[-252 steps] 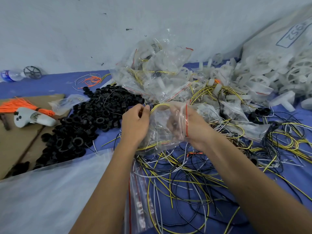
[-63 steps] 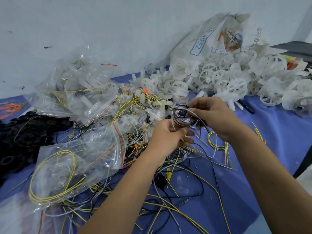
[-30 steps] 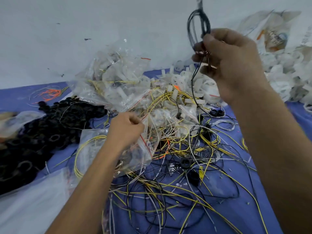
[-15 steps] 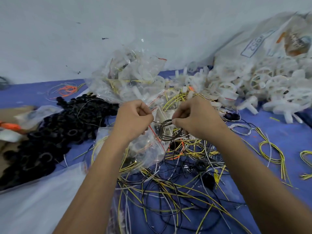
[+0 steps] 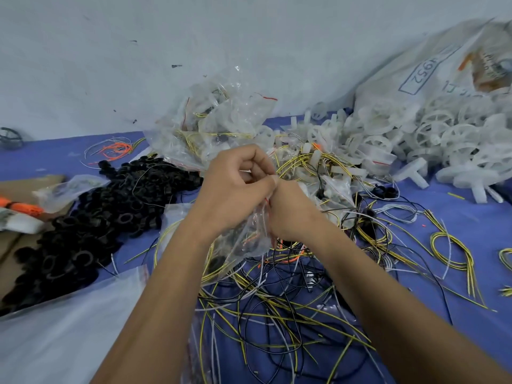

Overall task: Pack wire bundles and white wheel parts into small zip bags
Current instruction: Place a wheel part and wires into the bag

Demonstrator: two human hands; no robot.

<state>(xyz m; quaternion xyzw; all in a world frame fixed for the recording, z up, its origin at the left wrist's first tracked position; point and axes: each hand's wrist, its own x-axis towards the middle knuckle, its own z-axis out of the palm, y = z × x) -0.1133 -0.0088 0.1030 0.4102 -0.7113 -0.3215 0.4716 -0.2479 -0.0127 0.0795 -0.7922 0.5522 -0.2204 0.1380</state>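
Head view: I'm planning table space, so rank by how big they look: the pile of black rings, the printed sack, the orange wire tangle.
1. Pile of black rings.
2. Printed sack, cut off by the frame, so unsure.
3. Orange wire tangle, plainly smallest.

A pale grey-white wall (image 5: 194,37), marked with small dark specks and scuffs, is seen behind. A blue-purple cloth (image 5: 457,223) is spread over the work surface. Brown cardboard (image 5: 16,189) is laid at left. Lighting is even, diffuse.
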